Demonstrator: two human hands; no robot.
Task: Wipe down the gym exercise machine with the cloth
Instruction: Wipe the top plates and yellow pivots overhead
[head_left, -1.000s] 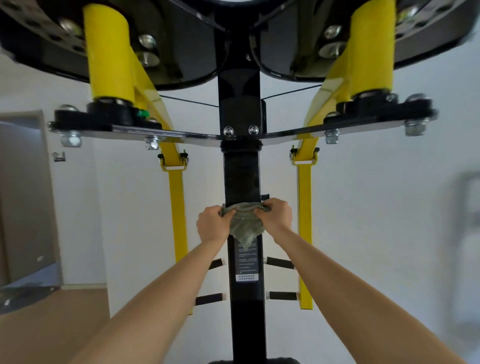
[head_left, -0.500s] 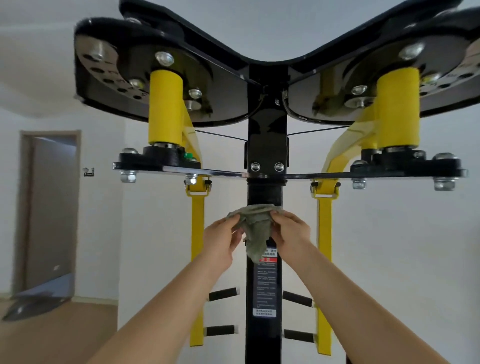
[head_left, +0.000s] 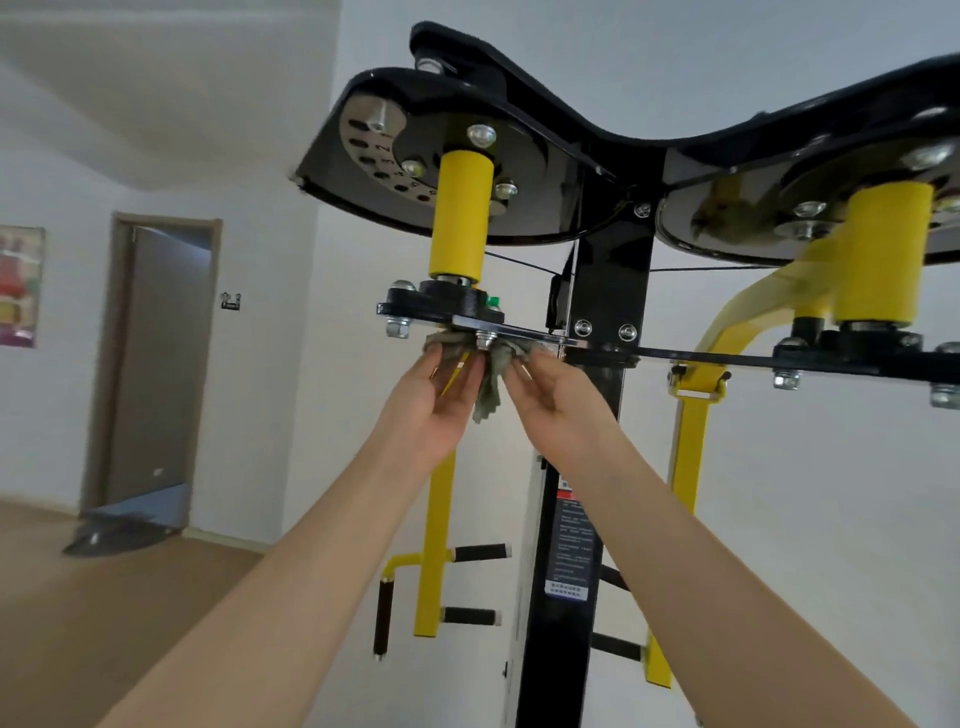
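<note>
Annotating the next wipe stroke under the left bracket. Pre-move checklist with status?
1. Cloth against the underside of the bracket plate: ok.
2. Left hand on the cloth, fingers reaching up: ok.
3. Right hand on the cloth, fingers reaching up: ok.
4. Nut covered by cloth: not ok; it shows bare between the folds and could snag.
5. Hanging cloth tail clear of the yellow arm: cannot tell.
6. Firm hold at the fingertips: cannot tell, blurred.
</note>
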